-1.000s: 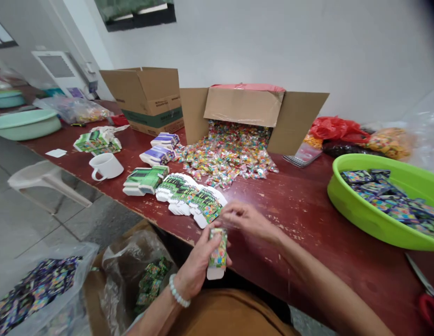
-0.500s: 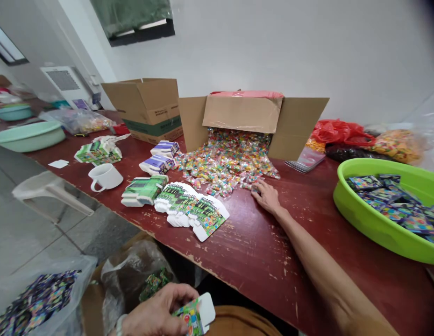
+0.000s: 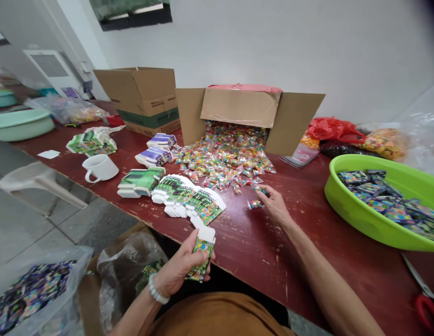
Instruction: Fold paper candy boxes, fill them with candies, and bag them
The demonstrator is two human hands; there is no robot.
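Observation:
My left hand (image 3: 188, 259) is closed around a small green printed carton (image 3: 202, 254), its white flap raised, in front of the table edge. Over the table my right hand (image 3: 273, 201) pinches a small clear candy packet (image 3: 260, 190) at its fingertips. A second candy packet (image 3: 254, 204) lies just under those fingers; whether they touch it I cannot tell. Beyond is a heap of candy packets (image 3: 224, 158) spilling from a cardboard box (image 3: 238, 106) on its side. Flat green cartons (image 3: 206, 205) are fanned out between my hands.
On the right stand a lime-green basin (image 3: 357, 214) of dark packets and red-handled scissors (image 3: 425, 303). Leftward are a white mug (image 3: 103, 168), a stack of green cartons (image 3: 141, 181), purple cartons (image 3: 153, 156) and an upright cardboard box (image 3: 157, 100). Plastic bags (image 3: 132, 256) sit below the table edge.
My left hand has risen with the carton, which now stands more upright. My right hand has drawn back from the heap, bringing candy packets nearer. The view has shifted slightly.

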